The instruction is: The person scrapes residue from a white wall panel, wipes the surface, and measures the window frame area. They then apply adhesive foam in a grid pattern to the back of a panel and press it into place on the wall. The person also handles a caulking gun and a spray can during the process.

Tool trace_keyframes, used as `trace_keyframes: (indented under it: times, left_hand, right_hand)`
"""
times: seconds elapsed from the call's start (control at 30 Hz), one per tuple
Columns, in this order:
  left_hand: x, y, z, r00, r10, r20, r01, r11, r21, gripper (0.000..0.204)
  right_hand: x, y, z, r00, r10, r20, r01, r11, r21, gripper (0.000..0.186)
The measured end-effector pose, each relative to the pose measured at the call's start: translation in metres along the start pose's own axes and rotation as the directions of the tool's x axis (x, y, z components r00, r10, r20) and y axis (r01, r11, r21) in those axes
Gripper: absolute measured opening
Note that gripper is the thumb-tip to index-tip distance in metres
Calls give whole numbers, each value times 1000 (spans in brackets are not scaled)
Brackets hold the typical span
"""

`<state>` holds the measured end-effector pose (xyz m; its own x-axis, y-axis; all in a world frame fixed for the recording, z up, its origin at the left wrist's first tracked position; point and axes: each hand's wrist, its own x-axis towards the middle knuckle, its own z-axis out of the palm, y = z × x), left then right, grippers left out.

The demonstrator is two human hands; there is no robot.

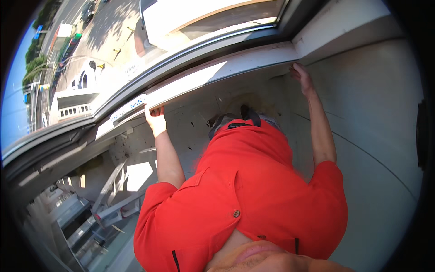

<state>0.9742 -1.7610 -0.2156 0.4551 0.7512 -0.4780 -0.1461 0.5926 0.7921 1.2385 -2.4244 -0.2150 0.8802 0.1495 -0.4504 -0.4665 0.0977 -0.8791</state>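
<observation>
A long white strip or sill board (213,72) runs along the inside foot of the window frame (204,47), with printed film on its left part. My left hand (156,117) grips that board's front edge from below, thumb up and fingers curled. At the board's right end, near the wall corner, my right hand (302,75) has its fingertips curled at the edge; what exactly they hold there is too small to make out. My red short-sleeved shirt fills the lower middle of the head view.
An aluminium stepladder (108,211) stands at the lower left. A pale wall (371,113) with a dark line across it is close on the right. Through the glass show a paved yard (108,31), vehicles and trees outside, far below.
</observation>
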Motion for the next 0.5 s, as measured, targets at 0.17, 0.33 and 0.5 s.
trace_keyframes:
  times: [0.17, 0.33, 0.5]
  left_hand:
    - [-19, 4, 44, 995, 55, -78, -52, 998, 45, 69]
    - [-51, 24, 25, 996, 71, -57, -69, 997, 38, 91]
    - [-37, 5, 20, 992, 116, -41, -114, 993, 34, 97]
  right_hand:
    - [22, 6, -24, 996, 50, -79, -70, 957, -283, 63]
    - [2, -20, 42, 978, 142, -153, -180, 944, -278, 95]
    - [15, -22, 27, 974, 144, -175, -190, 940, -283, 95]
